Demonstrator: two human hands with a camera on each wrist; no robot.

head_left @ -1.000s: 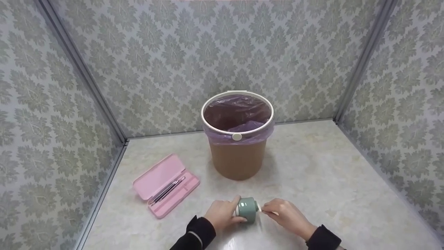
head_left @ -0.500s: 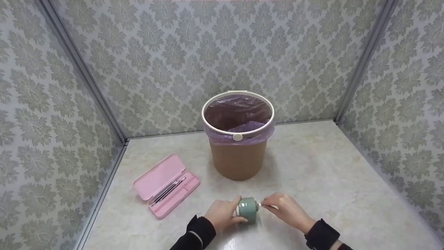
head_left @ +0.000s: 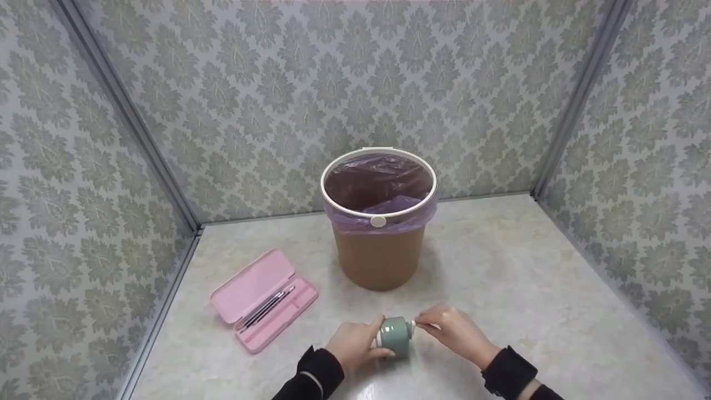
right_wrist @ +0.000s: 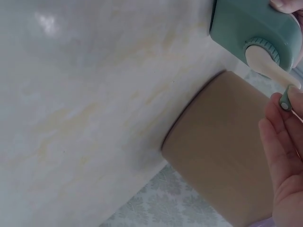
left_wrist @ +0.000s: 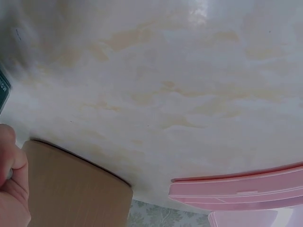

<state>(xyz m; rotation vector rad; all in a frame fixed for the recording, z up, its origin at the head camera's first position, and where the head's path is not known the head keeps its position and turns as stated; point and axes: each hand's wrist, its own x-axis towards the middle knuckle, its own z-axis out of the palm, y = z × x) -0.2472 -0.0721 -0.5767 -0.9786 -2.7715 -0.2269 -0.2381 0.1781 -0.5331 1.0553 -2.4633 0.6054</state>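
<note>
My left hand (head_left: 353, 347) grips a green pencil sharpener (head_left: 395, 336) with a cream band, lying on its side on the table. A cream crank arm (right_wrist: 267, 65) comes out of a ribbed green collar in the right wrist view. Thumb and fingertips of my right hand (head_left: 452, 333) pinch the small green knob (right_wrist: 285, 100) at the arm's end. In the left wrist view, part of the right hand (left_wrist: 13, 182) shows at the edge. Whether a pencil sits in the sharpener is hidden by the left hand.
A brown waste bin (head_left: 379, 258) with a white rim and purple liner stands behind the hands. To the left lies an open pink pencil case (head_left: 253, 286) holding several dark pencils (head_left: 266, 308). Patterned panels wall the table (head_left: 500, 261) at the back and sides.
My right hand has moved slightly up and left, turning the crank from a lower position to a higher one. The left hand keeps its grip on the sharpener.
</note>
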